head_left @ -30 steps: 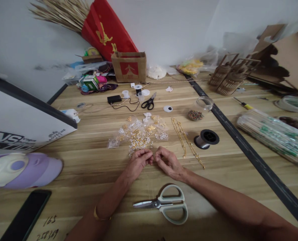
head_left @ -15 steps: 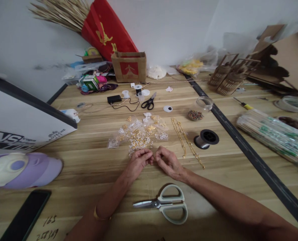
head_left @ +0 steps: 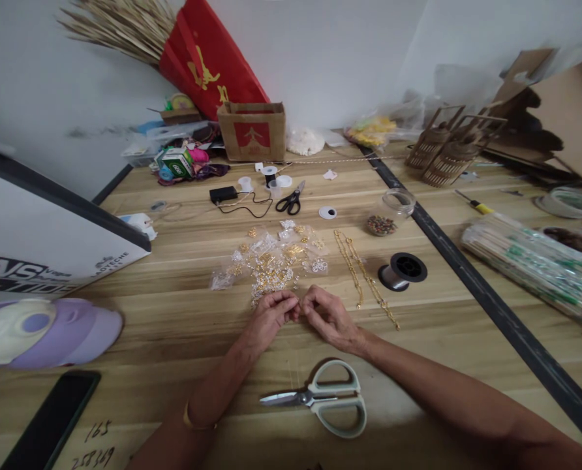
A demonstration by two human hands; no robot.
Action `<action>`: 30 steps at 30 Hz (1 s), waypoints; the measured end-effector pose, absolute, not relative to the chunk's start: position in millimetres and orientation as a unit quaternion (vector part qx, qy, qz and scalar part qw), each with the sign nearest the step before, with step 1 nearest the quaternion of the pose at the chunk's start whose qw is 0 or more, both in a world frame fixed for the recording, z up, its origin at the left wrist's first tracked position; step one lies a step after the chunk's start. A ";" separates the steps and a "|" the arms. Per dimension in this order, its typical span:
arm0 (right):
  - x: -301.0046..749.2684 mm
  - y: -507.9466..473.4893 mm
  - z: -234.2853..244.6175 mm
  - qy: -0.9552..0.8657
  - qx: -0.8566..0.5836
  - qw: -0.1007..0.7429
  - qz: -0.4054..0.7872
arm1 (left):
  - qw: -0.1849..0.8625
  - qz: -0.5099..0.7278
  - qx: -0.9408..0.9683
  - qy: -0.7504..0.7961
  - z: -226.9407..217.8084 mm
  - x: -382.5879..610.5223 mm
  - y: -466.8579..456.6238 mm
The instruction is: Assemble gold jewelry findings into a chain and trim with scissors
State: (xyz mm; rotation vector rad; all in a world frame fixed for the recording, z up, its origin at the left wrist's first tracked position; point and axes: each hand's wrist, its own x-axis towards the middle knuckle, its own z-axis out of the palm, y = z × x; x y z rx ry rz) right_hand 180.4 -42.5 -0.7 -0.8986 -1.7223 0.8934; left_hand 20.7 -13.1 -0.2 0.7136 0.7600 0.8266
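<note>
Pale walls [head_left: 344,65] rise behind a wood-grained surface [head_left: 183,326], its far part crowded around a paper bag [head_left: 252,134]. Near the middle, the left hand [head_left: 273,313] and right hand [head_left: 331,318] come almost tip to tip, each with thumb and finger pinched together; whatever lies between them is too small to tell. Beads [head_left: 271,277] are heaped just beyond the left hand, a gold chain [head_left: 371,282] lies to the right of the right hand, and a spool [head_left: 395,277] stands just past it. It looks like close fingertip work on some tiny piece, and the next move would call for a steady pinch with little travel. Scissors [head_left: 312,396] lie on the near side of both hands, limiting room there. Bare surface opens left of the beads; to the right, the chain leaves only a narrow gap.
</note>
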 end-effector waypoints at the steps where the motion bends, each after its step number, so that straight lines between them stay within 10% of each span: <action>1: 180.4 -42.6 -0.8 -0.706 -0.369 0.480 0.367 | 0.788 0.383 0.330 0.352 -0.9 20.5 -13.0; 30: 181.1 -42.2 -6.6 -0.707 -0.389 0.465 0.364 | 0.763 0.375 0.366 0.379 5.9 21.2 -14.0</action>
